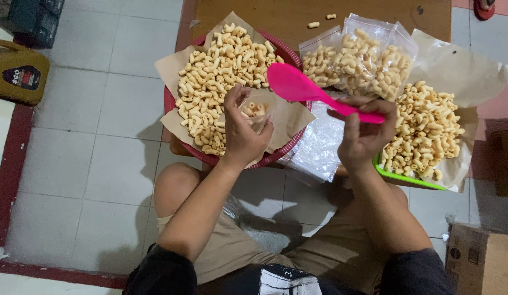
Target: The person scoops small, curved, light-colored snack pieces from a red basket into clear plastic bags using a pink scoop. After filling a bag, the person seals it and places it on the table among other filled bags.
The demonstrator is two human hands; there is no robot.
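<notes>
A: Nearest first, what's showing?
B: Knees and tan shorts at the bottom, person sitting over a tiled floor. Forearms are reaching up toward a low wooden table.

A: Left hand?
B: Left hand is curling around a small clear bag, fingers pinching its mouth. A few snacks are sitting inside. It's hovering over the near rim of the red basket.

A: Right?
B: Right hand is gripping the handle end of a pink spoon, thumb and fingers closed on it.

A: Spoon's axis?
B: Running diagonally, handle at lower right in the hand, paddle pointing up-left. The paddle is sitting just right of the bag and above the left hand, over the basket's right edge.

A: Farther out?
B: Curly snacks are heaping on brown paper in the basket. A second heap is lying in a green tray right of the right hand. Filled bags are resting beyond the spoon, empty ones between the hands.
</notes>
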